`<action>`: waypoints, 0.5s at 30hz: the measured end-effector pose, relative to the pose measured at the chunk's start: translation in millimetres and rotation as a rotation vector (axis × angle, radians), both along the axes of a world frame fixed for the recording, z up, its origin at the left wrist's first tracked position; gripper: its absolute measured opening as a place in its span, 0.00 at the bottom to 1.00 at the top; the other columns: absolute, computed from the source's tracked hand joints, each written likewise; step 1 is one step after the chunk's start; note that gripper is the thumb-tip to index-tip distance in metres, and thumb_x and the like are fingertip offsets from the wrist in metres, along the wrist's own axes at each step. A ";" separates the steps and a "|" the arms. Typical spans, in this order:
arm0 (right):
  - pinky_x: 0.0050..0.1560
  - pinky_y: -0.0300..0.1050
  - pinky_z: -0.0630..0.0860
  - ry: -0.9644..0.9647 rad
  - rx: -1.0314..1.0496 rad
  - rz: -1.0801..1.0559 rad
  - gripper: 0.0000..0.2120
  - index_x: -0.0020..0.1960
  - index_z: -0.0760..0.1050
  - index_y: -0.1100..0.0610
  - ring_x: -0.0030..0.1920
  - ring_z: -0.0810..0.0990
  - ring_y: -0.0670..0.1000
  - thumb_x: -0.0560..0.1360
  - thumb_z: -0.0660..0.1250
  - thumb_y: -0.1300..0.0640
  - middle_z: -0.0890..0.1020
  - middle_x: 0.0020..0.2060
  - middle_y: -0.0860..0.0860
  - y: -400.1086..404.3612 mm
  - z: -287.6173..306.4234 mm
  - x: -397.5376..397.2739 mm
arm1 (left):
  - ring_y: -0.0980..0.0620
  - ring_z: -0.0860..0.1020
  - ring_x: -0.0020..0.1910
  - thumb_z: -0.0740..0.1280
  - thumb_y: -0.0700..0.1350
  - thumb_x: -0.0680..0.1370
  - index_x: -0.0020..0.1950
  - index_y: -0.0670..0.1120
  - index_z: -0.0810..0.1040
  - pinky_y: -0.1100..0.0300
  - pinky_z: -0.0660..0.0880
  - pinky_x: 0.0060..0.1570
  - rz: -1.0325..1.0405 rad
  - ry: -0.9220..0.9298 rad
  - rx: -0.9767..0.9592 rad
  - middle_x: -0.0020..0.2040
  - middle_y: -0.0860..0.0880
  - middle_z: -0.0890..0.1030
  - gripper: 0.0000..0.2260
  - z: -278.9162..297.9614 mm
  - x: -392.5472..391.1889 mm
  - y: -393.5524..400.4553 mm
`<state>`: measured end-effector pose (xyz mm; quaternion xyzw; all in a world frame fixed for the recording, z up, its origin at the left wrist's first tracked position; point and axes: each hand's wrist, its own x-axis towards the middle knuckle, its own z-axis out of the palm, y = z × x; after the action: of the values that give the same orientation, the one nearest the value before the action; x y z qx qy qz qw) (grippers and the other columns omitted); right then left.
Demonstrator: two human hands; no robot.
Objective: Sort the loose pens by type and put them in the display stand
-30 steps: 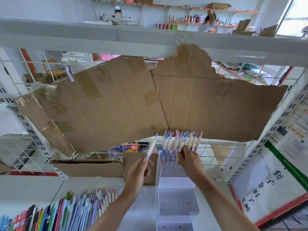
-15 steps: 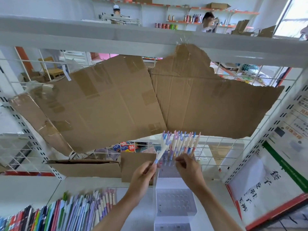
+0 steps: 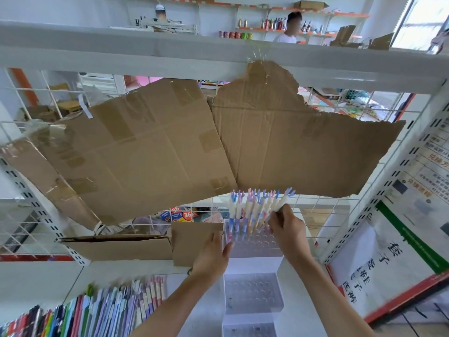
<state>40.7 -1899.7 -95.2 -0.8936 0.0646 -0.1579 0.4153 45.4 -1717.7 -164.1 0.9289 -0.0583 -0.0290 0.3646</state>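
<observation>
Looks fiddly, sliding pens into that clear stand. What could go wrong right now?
The right hand grips a pen leaning at a slant beside the pens already standing in the top tier; pushing it in could knock its neighbours askew. The left hand only rests against the display stand, so a hard push might shift it. The holes look closely spaced; a pen could miss its slot.
</observation>
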 end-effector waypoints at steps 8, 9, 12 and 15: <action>0.35 0.49 0.70 0.108 -0.184 0.116 0.07 0.44 0.66 0.59 0.39 0.80 0.61 0.80 0.58 0.59 0.81 0.39 0.61 6.3 -16.9 13.9 | 0.54 0.75 0.45 0.54 0.54 0.82 0.60 0.46 0.71 0.62 0.69 0.41 -0.026 0.005 0.019 0.53 0.47 0.77 0.15 -9.4 1.3 2.2; 0.34 0.47 0.68 0.110 -0.207 0.132 0.06 0.46 0.68 0.60 0.40 0.80 0.61 0.80 0.58 0.59 0.81 0.41 0.62 8.3 -21.2 13.9 | 0.54 0.74 0.46 0.54 0.54 0.82 0.60 0.46 0.71 0.62 0.68 0.42 -0.034 0.003 0.018 0.53 0.48 0.77 0.15 -8.7 1.4 2.7; 0.35 0.47 0.69 0.098 -0.220 0.118 0.07 0.49 0.69 0.63 0.41 0.80 0.63 0.80 0.59 0.59 0.81 0.42 0.62 11.1 -25.8 14.8 | 0.55 0.73 0.47 0.54 0.53 0.82 0.60 0.47 0.71 0.62 0.67 0.42 -0.051 -0.021 0.022 0.54 0.48 0.76 0.14 -7.9 1.5 3.0; 0.37 0.48 0.71 0.107 -0.238 0.103 0.07 0.50 0.70 0.63 0.43 0.80 0.62 0.80 0.59 0.58 0.81 0.45 0.62 11.8 -28.5 17.0 | 0.55 0.73 0.45 0.54 0.53 0.82 0.59 0.47 0.71 0.61 0.68 0.41 -0.054 -0.035 0.032 0.53 0.48 0.76 0.13 -6.8 0.6 2.7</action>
<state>57.6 -1887.9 -123.7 -0.9459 0.0215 -0.0949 0.3096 46.0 -1715.0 -171.0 0.9331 -0.0891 -0.0236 0.3475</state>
